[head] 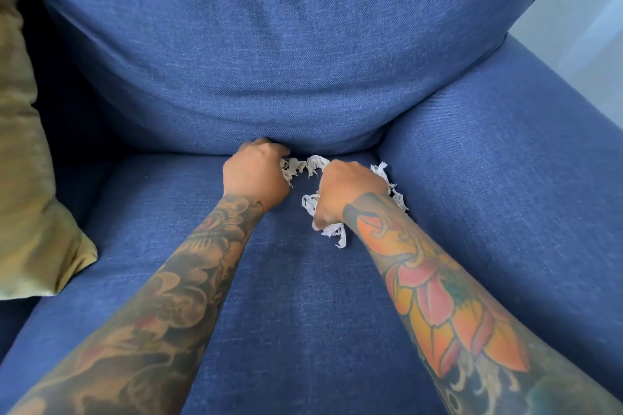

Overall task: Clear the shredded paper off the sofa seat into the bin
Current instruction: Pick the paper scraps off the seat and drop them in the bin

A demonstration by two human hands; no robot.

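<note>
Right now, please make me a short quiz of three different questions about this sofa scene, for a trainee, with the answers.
1. True or false: both hands are closed around shredded paper.
2. Where does the paper lie on the seat cushion? A) front edge B) at the back, against the back cushion, near the armrest C) on the olive pillow
3. Fill in: the bin is ____ in this view.

Key: 1. True: left hand and right hand are curled into the shreds. 2. B. 3. not visible.
</note>
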